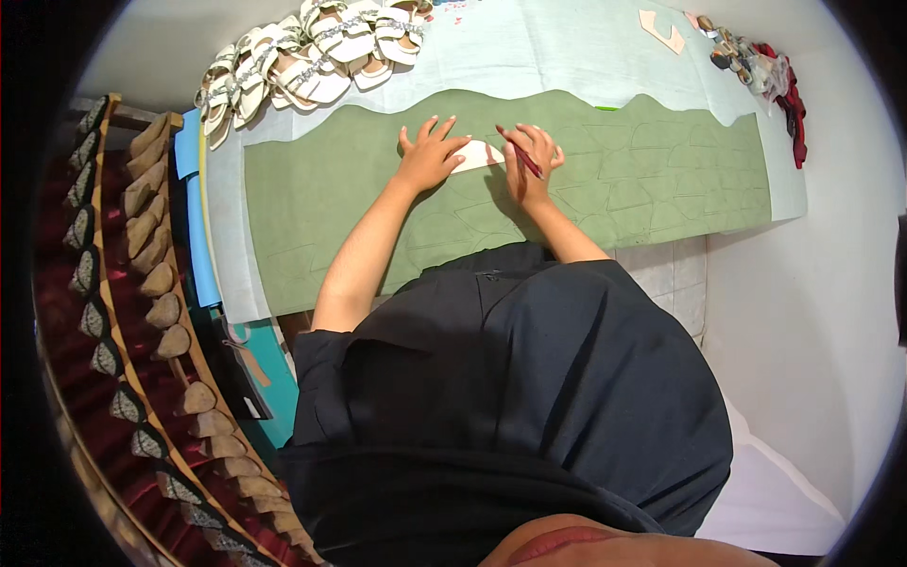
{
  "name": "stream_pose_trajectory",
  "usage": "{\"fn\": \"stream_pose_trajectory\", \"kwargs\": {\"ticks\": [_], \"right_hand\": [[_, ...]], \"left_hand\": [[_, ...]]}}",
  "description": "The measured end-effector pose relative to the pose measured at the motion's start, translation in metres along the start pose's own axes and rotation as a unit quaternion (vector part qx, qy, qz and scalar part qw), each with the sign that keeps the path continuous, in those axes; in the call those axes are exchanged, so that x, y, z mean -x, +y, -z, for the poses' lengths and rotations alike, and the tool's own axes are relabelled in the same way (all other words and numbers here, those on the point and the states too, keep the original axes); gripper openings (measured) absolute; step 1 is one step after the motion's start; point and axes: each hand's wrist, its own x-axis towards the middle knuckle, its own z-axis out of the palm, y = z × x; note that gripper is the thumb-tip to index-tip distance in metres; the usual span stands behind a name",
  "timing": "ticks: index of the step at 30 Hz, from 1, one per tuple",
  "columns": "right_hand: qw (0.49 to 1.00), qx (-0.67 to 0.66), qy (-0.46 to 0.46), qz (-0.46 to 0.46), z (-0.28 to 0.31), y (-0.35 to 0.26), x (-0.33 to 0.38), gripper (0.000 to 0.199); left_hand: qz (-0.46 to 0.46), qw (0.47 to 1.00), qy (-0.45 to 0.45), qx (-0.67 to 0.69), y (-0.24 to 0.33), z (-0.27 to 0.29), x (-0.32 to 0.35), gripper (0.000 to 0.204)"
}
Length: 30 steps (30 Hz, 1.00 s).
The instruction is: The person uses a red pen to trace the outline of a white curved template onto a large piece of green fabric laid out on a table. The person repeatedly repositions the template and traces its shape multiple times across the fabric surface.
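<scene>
A long green sheet of material (312, 208) lies across the table, with many traced outlines on its right half. My left hand (430, 154) presses flat, fingers spread, on a pale cardboard template (480, 156) that rests on the sheet. My right hand (531, 161) holds a dark red pen (520, 151) beside the template's right edge, tip toward the sheet.
A pile of white strappy sandals (302, 57) sits at the table's far left. More shoe parts (761, 66) lie at the far right, and a loose pale template (661, 30) at the back. Racks of shoe heels (156, 283) stand at my left.
</scene>
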Motion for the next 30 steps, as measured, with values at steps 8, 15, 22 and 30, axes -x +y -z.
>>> {"fn": "stream_pose_trajectory", "kwargs": {"ticks": [8, 15, 22, 30], "right_hand": [[0.995, -0.046, -0.073, -0.049, -0.061, -0.049, -0.050, 0.023], [0.988, 0.082, -0.113, -0.058, -0.041, -0.002, -0.057, 0.028], [0.956, 0.188, -0.206, -0.086, -0.023, 0.033, -0.038, 0.032], [0.957, 0.197, -0.200, -0.076, -0.025, 0.035, -0.037, 0.033]], "left_hand": [[0.032, 0.999, 0.028, 0.004, 0.003, -0.011, -0.005, 0.036], [0.016, 0.998, 0.056, 0.038, 0.008, -0.014, 0.008, 0.039], [0.072, 0.993, 0.043, 0.082, 0.013, 0.007, 0.006, 0.032], [0.084, 0.972, 0.184, 0.122, -0.015, 0.038, 0.058, 0.011]]}}
